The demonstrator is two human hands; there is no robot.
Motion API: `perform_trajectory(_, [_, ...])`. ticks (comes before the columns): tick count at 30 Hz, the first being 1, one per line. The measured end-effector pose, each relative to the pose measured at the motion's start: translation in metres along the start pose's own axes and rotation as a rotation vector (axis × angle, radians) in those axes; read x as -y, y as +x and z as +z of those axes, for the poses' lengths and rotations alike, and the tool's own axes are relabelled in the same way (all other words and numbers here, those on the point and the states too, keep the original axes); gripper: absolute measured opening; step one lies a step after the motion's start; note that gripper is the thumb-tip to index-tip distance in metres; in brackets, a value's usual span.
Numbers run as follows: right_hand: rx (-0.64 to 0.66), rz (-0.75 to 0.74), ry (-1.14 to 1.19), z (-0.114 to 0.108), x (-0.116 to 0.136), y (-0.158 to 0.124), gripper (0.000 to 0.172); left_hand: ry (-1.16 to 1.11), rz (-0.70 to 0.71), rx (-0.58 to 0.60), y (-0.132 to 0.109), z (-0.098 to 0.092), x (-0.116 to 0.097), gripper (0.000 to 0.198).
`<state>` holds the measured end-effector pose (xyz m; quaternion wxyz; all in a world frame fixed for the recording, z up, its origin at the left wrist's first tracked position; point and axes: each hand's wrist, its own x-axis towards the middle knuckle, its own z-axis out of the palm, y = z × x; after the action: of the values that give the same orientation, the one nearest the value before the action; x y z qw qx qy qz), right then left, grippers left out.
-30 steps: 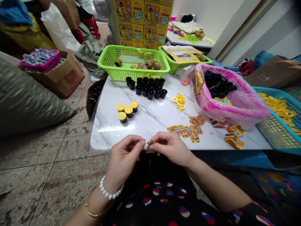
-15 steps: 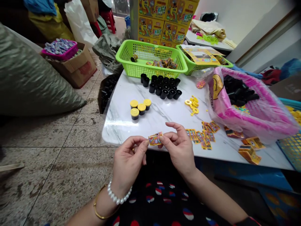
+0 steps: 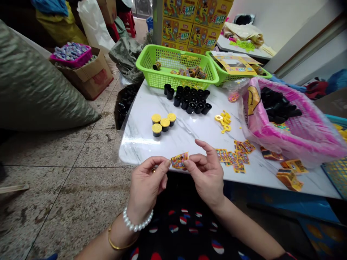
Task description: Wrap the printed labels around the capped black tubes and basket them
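Observation:
A small colourful sticker [image 3: 179,160] is pinched between both my hands just in front of the near edge of the white marble table [image 3: 141,139]. My left hand [image 3: 148,184], with a pearl bracelet and a gold bangle, pinches its left end. My right hand [image 3: 207,171] grips its right end with thumb and middle finger, index finger raised. Several more stickers [image 3: 233,155] lie on the table to the right. Three black cups with yellow lids [image 3: 162,124] stand beyond my hands, and several open black cups [image 3: 189,99] farther back.
A green basket [image 3: 175,63] with wrapped cups and a second green basket [image 3: 238,70] stand at the table's far edge. A pink basket [image 3: 292,122] lined with plastic holds black cups on the right. Yellow rings [image 3: 223,121] lie mid-table. Yellow cartons [image 3: 189,25], sacks and a cardboard box [image 3: 86,72] surround the table.
The sticker went from folded down between my fingertips to held out flat between both hands, and my right index finger lifted. The view shifted left and slightly closer.

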<state>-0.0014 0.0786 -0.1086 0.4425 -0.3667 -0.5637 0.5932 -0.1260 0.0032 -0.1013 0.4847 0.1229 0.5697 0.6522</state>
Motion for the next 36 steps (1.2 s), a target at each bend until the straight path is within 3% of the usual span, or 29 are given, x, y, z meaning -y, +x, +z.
perform_trajectory(6, [0.021, -0.074, -0.072, -0.001, -0.006, -0.004, 0.055, -0.062, -0.08, 0.051, 0.003, -0.005, 0.003, 0.03])
perform_trajectory(12, [0.074, -0.131, -0.22, -0.001, -0.006, -0.006, 0.057, -0.026, 0.064, 0.055, 0.002, -0.006, 0.0, 0.02])
perform_trajectory(17, [0.164, 0.005, -0.228, 0.006, -0.005, -0.001, 0.05, 0.001, 0.139, 0.017, 0.006, -0.009, 0.001, 0.014])
perform_trajectory(21, [0.235, 0.015, -0.24, 0.01, -0.005, 0.004, 0.042, -0.019, 0.073, -0.02, 0.004, -0.013, 0.001, 0.019])
perform_trajectory(24, [0.271, -0.196, -0.391, 0.013, 0.004, 0.018, 0.028, -0.019, 0.057, -0.037, 0.002, -0.014, -0.004, 0.024])
perform_trajectory(27, [0.158, -0.632, -0.689, 0.023, 0.018, 0.047, 0.016, -0.05, 0.038, -0.034, 0.002, -0.016, -0.011, 0.027])
perform_trajectory(29, [0.139, -0.833, -0.956, 0.033, 0.024, 0.069, 0.02, -0.062, -0.016, -0.005, 0.004, -0.02, -0.015, 0.029])
perform_trajectory(32, [0.253, -0.909, -1.263, 0.048, 0.025, 0.093, 0.018, -0.093, -0.121, 0.036, 0.006, -0.028, -0.018, 0.03])
perform_trajectory(36, [0.28, -0.994, -1.365, 0.055, 0.016, 0.098, 0.02, -0.196, -0.182, 0.036, 0.009, -0.041, -0.022, 0.027])
